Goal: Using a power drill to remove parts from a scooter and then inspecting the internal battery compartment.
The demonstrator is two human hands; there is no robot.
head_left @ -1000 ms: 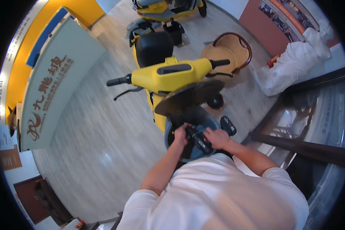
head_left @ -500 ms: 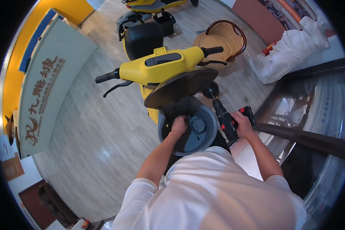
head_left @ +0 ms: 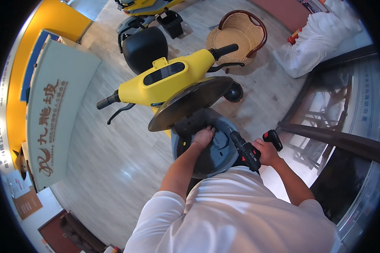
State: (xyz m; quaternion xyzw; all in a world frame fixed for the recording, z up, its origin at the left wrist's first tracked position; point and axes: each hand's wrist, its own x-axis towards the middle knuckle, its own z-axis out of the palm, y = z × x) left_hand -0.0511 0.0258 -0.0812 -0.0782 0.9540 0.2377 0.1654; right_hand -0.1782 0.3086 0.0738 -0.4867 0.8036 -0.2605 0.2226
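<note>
A yellow scooter [head_left: 164,80] stands in front of me with its black handlebar grips. Below the handlebars is a round grey storage bin [head_left: 178,162] whose dark round lid [head_left: 194,101] is tilted up. My left hand [head_left: 204,137] reaches inside the bin, fingers drawn together near a raised grey block [head_left: 220,140] on its floor. What those fingers hold, if anything, is hidden. My right hand [head_left: 265,152] is closed around the handle of a black cordless drill [head_left: 246,152] with red accents. The drill's front end is over the bin's right rim, pointing up and inward.
Beyond the scooter are a wicker chair [head_left: 251,40], a black bin [head_left: 170,24] and another yellow scooter [head_left: 156,7]. A pale counter [head_left: 67,101] stands to the left. At right are a dark-framed glass table [head_left: 333,139] and a white-draped object [head_left: 310,42].
The drill has swung left, bringing its front end from outside the bin over its right rim. My left hand has moved slightly right within the bin. The whole view has turned a little.
</note>
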